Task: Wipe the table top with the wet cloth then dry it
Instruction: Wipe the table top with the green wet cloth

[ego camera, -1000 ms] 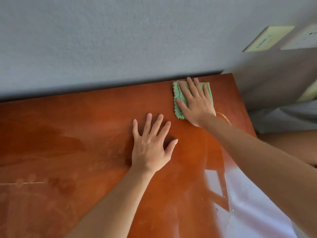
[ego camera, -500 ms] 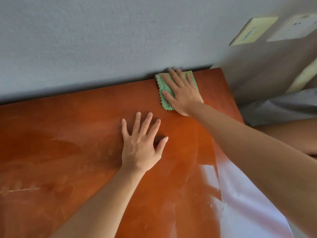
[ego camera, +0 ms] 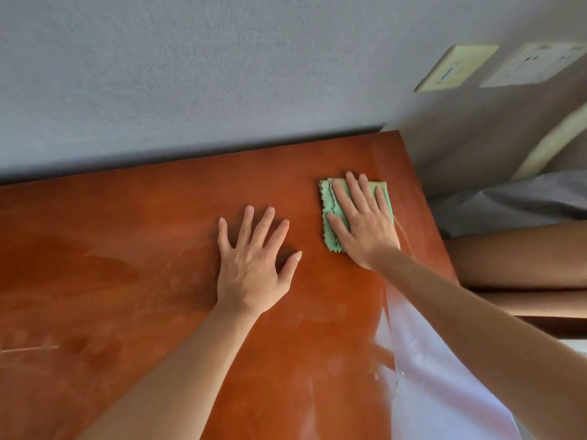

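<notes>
Green cloth (ego camera: 330, 214) at two o'clock on the reddish table (ego camera: 143, 249), near its right edge and short of the far wall (ego camera: 190, 74). Pressed flat under the right hand (ego camera: 362, 220), fingers straight. At centre, left hand (ego camera: 254, 265) spread flat on bare wood, grasping nothing. Damp smears at nine o'clock.

Green cloth (ego camera: 330, 214), reddish-brown table top (ego camera: 127, 249), grey wall (ego camera: 190, 74).
</notes>
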